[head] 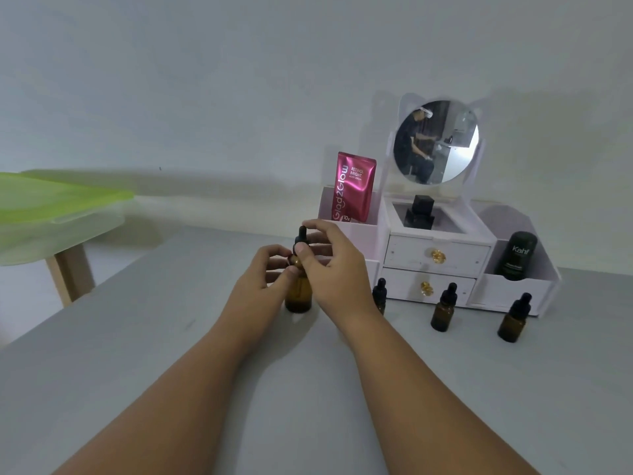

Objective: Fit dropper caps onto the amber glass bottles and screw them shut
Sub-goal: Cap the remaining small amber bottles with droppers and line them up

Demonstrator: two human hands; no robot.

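left hand (263, 279): pinches neck of amber glass bottle (298, 296) | right hand (337, 265): pinches black dropper cap (301, 238) atop it | bottle: upright, mid grey table (171, 337) | right: three capped bottles (444, 308) before white organiser (435, 255)

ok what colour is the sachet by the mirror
The sachet is glossy magenta with white lettering; head view.

I read "Glad2Glow" down the pink sachet (352, 188), with "RETINOL BRIGHT BODY SERUM" at its top and "10x" at its foot. The dark bottle (519, 257) says "Kahf"; its smaller print is illegible.
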